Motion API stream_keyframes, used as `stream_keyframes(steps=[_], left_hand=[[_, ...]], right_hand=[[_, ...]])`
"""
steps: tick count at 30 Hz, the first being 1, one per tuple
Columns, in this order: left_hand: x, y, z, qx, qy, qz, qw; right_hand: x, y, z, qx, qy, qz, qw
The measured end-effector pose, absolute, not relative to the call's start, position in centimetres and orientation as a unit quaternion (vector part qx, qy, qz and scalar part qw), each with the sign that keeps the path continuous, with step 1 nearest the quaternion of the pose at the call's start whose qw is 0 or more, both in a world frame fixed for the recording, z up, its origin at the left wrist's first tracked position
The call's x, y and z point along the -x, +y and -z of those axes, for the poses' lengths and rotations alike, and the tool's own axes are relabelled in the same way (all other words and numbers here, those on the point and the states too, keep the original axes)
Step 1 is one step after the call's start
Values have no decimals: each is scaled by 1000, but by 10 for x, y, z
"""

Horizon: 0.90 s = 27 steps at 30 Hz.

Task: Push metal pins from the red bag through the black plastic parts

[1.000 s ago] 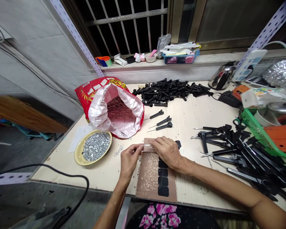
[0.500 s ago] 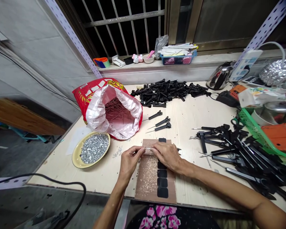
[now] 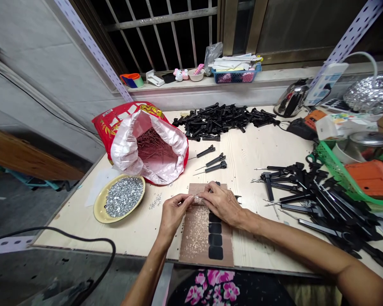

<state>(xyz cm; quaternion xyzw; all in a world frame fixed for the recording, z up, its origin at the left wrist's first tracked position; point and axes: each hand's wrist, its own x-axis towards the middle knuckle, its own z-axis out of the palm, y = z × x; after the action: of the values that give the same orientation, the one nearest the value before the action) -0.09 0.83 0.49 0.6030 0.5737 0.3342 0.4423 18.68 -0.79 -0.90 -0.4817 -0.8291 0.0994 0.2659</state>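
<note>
My left hand [image 3: 174, 212] and right hand [image 3: 223, 205] grip a thin silvery rod [image 3: 197, 197], ends hidden, at twelve o'clock on a brown rectangular board [image 3: 228, 246].

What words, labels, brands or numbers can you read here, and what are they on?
None can be read for certain.
Small label on the red bag: too small.
Blue marks on the upright white object beside the kettle: too blurred.
Coloured print on the white box: too blurred.
</note>
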Motion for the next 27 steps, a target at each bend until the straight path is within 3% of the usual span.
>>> stream_keyframes(steps=[10, 18, 27], left_hand=[[0, 9, -1, -591, 565, -322, 478], [-5, 7, 0, -576, 561, -318, 502], [-24, 6, 10, -632, 553, -309, 447]], right_hand=[[-188, -10, 16, 481, -838, -11, 259], [-191, -7, 5, 478, -815, -189, 268], [-221, -15, 20, 509, -780, -214, 294]])
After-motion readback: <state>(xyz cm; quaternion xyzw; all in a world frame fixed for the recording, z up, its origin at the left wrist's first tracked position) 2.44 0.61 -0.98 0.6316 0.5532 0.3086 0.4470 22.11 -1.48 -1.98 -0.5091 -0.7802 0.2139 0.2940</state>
